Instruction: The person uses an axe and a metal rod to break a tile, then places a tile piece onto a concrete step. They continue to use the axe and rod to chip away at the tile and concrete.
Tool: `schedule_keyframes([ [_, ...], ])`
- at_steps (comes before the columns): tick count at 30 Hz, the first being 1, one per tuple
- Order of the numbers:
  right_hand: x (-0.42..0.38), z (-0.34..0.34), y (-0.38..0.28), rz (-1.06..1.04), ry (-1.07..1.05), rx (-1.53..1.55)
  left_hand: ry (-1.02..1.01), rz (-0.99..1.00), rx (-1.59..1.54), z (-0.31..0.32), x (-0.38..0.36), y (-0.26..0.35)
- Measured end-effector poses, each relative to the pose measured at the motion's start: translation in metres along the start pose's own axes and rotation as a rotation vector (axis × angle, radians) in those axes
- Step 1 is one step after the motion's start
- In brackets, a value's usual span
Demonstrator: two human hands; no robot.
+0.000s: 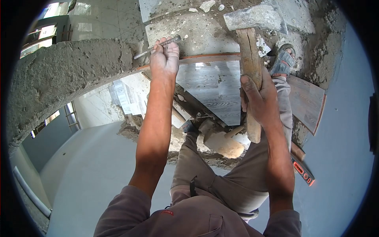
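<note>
My left hand [165,57], dusted white, is closed around a thin metal chisel [144,53]. The ridged rod lies across my fingers, with its rounded head at the right and its narrow tip at the left, close to a rough cement edge. In my right hand [260,96] is a hammer [249,51], gripped by its worn wooden handle. Its heavy, dusty steel head [256,17] points away from me, above the rubble. Between my hands lies a grey wood-grain tile [217,85], its far edge along a reddish-brown broken edge [209,58].
Rough cement [71,67] curves along the left. A wood-grain tile piece [308,98] lies beside my sandalled foot [284,61]. A red-and-black spirit level [303,172] rests at the right. Dusty debris [223,144] lies between my legs, and broken chips [207,6] lie at the top.
</note>
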State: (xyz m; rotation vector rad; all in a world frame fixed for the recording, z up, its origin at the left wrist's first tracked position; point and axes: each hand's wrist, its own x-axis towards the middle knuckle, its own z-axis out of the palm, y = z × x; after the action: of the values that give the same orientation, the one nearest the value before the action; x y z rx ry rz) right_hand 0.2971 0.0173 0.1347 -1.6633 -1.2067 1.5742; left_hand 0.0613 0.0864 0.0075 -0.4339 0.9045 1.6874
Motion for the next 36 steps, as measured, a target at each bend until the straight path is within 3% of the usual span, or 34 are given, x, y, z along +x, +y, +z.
schedule_keyframes([
  [3, -0.001, -0.001, -0.001, -0.005, 0.004, -0.005, 0.030, -0.020, -0.016, -0.004, 0.009, -0.011],
  [5, 0.000, -0.001, -0.001, -0.008, 0.008, -0.004, -0.034, -0.106, 0.268, -0.004, -0.007, -0.020],
  [11, 0.002, -0.005, 0.006, -0.016, 0.005, -0.071, 0.027, -0.077, 0.228, 0.004, -0.017, 0.003],
  [13, 0.005, -0.007, 0.008, -0.082, 0.016, -0.161, 0.154, 0.035, 0.135, 0.017, -0.002, 0.008],
  [15, 0.005, -0.009, 0.006, -0.064, 0.016, -0.179, 0.056, 0.094, 0.229, 0.019, 0.018, 0.004],
  [18, 0.004, -0.007, 0.009, -0.064, 0.014, -0.186, 0.085, -0.040, 0.131, 0.012, 0.026, -0.004],
  [21, 0.005, -0.012, 0.004, -0.038, 0.012, -0.172, -0.214, -0.044, 0.614, 0.007, -0.017, -0.031],
  [23, 0.004, -0.011, 0.007, 0.011, -0.013, -0.158, -0.139, -0.039, 0.545, 0.004, -0.018, -0.030],
  [25, 0.005, -0.011, 0.016, -0.049, 0.003, -0.162, -0.201, -0.143, 0.208, -0.004, -0.006, -0.015],
  [29, 0.005, -0.010, 0.016, -0.123, -0.006, -0.154, -0.129, -0.054, 0.194, -0.003, -0.002, 0.002],
  [36, 0.003, -0.005, 0.017, -0.087, -0.033, -0.122, -0.062, -0.073, 0.107, -0.012, 0.013, 0.031],
])
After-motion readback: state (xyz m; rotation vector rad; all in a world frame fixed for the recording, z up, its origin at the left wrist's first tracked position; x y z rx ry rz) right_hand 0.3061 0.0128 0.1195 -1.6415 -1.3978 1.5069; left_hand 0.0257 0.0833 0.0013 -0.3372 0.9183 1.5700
